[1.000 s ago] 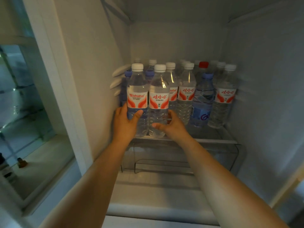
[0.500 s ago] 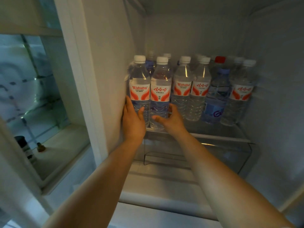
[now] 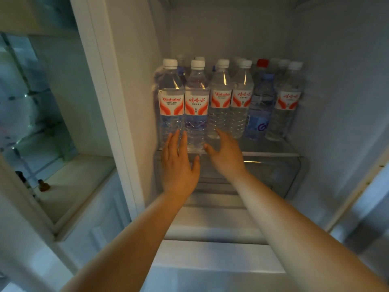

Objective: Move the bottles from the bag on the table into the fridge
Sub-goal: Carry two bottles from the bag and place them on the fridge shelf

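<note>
Both hands are inside the fridge (image 3: 336, 102), in front of a row of water bottles. The left hand (image 3: 179, 165) has its fingers straight and spread, and holds nothing. Its fingertips sit right in front of the low part of the first bottle (image 3: 171, 102) on the left; I cannot tell if they touch it. The right hand (image 3: 226, 157) is spread wide too, with loose fingers, and holds nothing. It is just in front of the second bottle (image 3: 196, 106) and the third bottle (image 3: 220, 98).

All the bottles stand upright on the glass shelf (image 3: 273, 153), close together, with more rows behind them.

The first bottle has a white cap and a red and white label that says "Wahaha" in red letters, with tiny words under it that are too small to read. The second bottle has the same label, but with red Chinese writing. The third bottle says "Wahaha" again. The fourth bottle (image 3: 241, 100) shows Chinese writing. Next comes a blue bottle (image 3: 261, 106) with a blue label and a curly purple mark low down. Behind it is a red cap (image 3: 262, 62). The last bottle (image 3: 287, 102) on the right has the red and white label too
</note>
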